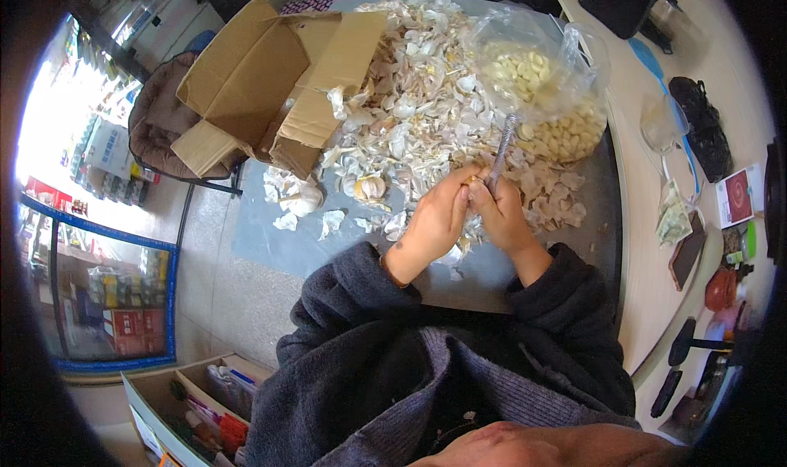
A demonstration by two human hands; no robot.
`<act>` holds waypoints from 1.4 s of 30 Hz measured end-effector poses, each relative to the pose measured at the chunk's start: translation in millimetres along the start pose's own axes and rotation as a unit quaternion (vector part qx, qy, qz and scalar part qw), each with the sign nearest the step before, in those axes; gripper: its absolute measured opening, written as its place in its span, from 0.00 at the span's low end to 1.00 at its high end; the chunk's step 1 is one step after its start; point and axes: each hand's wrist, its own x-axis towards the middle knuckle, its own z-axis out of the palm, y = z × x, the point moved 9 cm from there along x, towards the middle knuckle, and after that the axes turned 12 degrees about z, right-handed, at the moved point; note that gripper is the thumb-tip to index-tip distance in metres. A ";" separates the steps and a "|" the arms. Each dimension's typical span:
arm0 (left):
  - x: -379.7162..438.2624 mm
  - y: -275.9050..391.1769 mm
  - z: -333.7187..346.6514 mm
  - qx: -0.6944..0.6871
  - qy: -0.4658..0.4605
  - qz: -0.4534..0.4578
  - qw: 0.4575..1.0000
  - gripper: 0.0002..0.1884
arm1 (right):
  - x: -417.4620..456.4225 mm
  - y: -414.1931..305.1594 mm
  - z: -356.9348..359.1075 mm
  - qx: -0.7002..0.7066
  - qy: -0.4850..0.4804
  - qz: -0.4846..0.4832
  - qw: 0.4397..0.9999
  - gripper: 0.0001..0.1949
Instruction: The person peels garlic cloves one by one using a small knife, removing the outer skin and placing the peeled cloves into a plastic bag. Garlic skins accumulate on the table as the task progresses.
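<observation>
Both hands meet over a grey table (pixel 270 239) strewn with garlic skins (pixel 418 104). My left hand (pixel 436 218) has its fingers closed around a small garlic clove (pixel 470 181), mostly hidden by the fingers. My right hand (pixel 507 212) touches the same clove with its thumb and grips a thin tool with a twisted metal handle (pixel 504 144); the tool's working end is hidden. Left of the hands lie a partly opened garlic bulb (pixel 369 188) and a whole garlic bulb (pixel 304 201). Beyond them, clear plastic bags hold peeled garlic cloves (pixel 562 136).
An open cardboard box (pixel 246 67) leans at the table's back left, beside a brown cushioned chair (pixel 157 123). Along the right runs a pale counter (pixel 636 190) with a face shield or clear mask, a banknote and a black case (pixel 701 129). A divided box (pixel 141 387) stands at lower left.
</observation>
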 end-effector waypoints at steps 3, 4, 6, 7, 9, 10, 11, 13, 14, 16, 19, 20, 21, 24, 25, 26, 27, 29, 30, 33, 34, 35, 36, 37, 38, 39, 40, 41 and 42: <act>0.2 -3.3 0.9 0.020 -0.004 -0.004 1.000 0.13 | -1.1 6.2 3.5 0.029 0.000 0.037 0.999 0.14; 1.7 -2.0 -0.2 0.038 0.001 0.008 0.999 0.12 | -1.2 10.0 4.2 0.046 -0.005 0.058 0.997 0.15; 5.0 0.7 -2.4 0.076 0.011 0.032 0.997 0.10 | 0.7 22.2 5.2 0.045 -0.020 0.102 0.994 0.15; 5.5 0.6 -2.8 0.090 0.018 0.043 0.995 0.09 | 1.3 28.9 6.2 0.045 -0.027 0.124 0.991 0.15; 4.2 -2.3 -4.4 0.121 0.031 0.065 0.990 0.08 | 3.7 34.6 4.7 0.065 -0.006 0.117 0.991 0.15; 0.5 -16.4 -5.1 0.055 0.039 -0.002 0.998 0.07 | 5.0 36.3 4.4 0.076 0.004 0.113 0.991 0.15; -5.8 -29.2 -4.0 -0.013 0.046 -0.069 0.996 0.07 | 5.8 34.5 2.1 0.086 0.020 0.097 0.991 0.15; -14.6 -48.8 1.5 -0.190 0.083 -0.156 0.966 0.07 | 5.0 30.6 -4.0 0.102 0.051 0.067 0.991 0.14; -14.5 -55.4 3.9 -0.294 0.111 -0.174 0.933 0.08 | 4.0 26.4 -9.2 0.073 0.082 0.050 0.993 0.13; -17.0 -59.3 17.4 -0.446 0.137 -0.252 0.848 0.10 | 0.3 18.4 -21.0 0.016 0.146 0.017 0.989 0.11; -20.4 -42.0 42.4 -0.525 0.041 -0.277 0.804 0.15 | -2.7 -12.2 -17.1 -0.094 0.125 -0.124 0.980 0.10; -19.9 -40.1 41.3 -0.518 0.052 -0.276 0.808 0.15 | -3.8 -16.5 -17.3 -0.110 0.133 -0.147 0.974 0.11; -19.9 -42.9 39.3 -0.522 0.061 -0.263 0.809 0.14 | -5.0 -20.6 -15.5 -0.124 0.141 -0.170 0.968 0.12; -19.5 -53.5 32.2 -0.522 0.090 -0.236 0.815 0.11 | -5.4 -29.4 -12.1 -0.133 0.150 -0.219 0.955 0.15; -18.1 -55.5 29.2 -0.515 0.104 -0.234 0.818 0.11 | -3.3 -26.0 -14.4 -0.118 0.147 -0.196 0.962 0.17; -17.3 -57.1 26.1 -0.507 0.117 -0.231 0.822 0.10 | -1.7 -22.2 -16.7 -0.101 0.144 -0.172 0.969 0.18; -19.2 -60.9 24.1 -0.498 0.127 -0.252 0.820 0.10 | 0.9 -12.2 -23.6 -0.072 0.134 -0.112 0.982 0.19; -24.4 -68.3 19.3 -0.478 0.148 -0.293 0.815 0.09 | 4.3 3.6 -31.5 0.036 0.100 0.000 0.994 0.22; -22.8 -68.2 18.5 -0.480 0.148 -0.285 0.816 0.08 | 4.2 7.3 -32.8 0.114 0.076 0.052 0.989 0.22; -19.4 -66.5 17.9 -0.486 0.135 -0.261 0.823 0.07 | 4.7 12.1 -24.6 0.251 0.040 0.087 0.963 0.23; -18.7 -64.5 18.3 -0.487 0.122 -0.252 0.827 0.07 | 1.9 13.7 -22.0 0.264 0.039 0.100 0.959 0.21; -17.8 -62.5 18.7 -0.488 0.108 -0.243 0.831 0.07 | 0.4 15.8 -20.5 0.277 0.037 0.112 0.954 0.20; -16.9 -60.4 18.9 -0.489 0.105 -0.240 0.832 0.07 | 1.7 17.6 -18.0 0.254 0.017 0.106 0.961 0.18; -15.4 -57.1 18.9 -0.490 0.101 -0.237 0.833 0.07 | 4.1 23.1 -16.4 0.231 -0.004 0.099 0.968 0.15; -14.3 -55.0 19.2 -0.491 0.098 -0.234 0.833 0.06 | 5.7 25.3 -14.9 0.208 -0.024 0.092 0.973 0.13; -14.6 -55.5 19.0 -0.498 0.093 -0.232 0.830 0.06 | 7.0 24.3 -14.1 0.206 -0.036 0.095 0.973 0.12; -15.0 -57.2 18.6 -0.504 0.089 -0.230 0.828 0.06 | 8.0 22.3 -13.3 0.203 -0.047 0.097 0.973 0.10; -15.1 -58.3 18.9 -0.511 0.084 -0.228 0.825 0.06 | 8.5 21.3 -11.9 0.200 -0.058 0.100 0.973 0.08; -13.4 -60.1 13.3 -0.477 0.105 -0.208 0.848 0.05 | 9.3 21.2 -15.2 0.230 -0.044 0.088 0.968 0.09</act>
